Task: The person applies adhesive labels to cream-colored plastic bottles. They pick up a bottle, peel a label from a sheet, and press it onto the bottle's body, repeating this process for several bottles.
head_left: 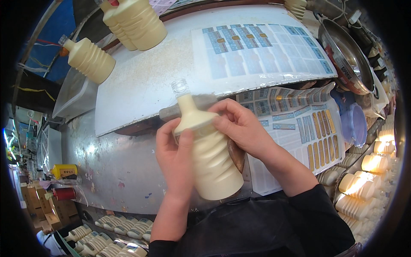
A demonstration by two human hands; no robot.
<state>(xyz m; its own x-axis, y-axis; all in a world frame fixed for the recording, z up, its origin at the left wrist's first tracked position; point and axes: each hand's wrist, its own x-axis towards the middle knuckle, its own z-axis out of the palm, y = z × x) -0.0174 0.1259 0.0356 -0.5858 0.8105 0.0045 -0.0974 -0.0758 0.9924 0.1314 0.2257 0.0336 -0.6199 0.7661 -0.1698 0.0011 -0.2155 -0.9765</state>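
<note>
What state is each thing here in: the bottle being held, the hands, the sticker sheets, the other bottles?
Ribbed cream bottle: uncapped, tilted, held above the table.
Left hand: gripping the bottle's side.
Right hand: fingers pressed on the bottle's shoulder.
Upper sticker sheet: flat, many stickers already gone.
Lower sticker sheet: partly peeled, edge curling.
Metal bowl: lying tilted.
Bottles at upper left: lying on their sides.

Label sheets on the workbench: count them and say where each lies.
2. One label sheet lies flat on the white board at upper right; a second label sheet lies lower, below the board's edge, beside the right hand. More may lie underneath.
</note>
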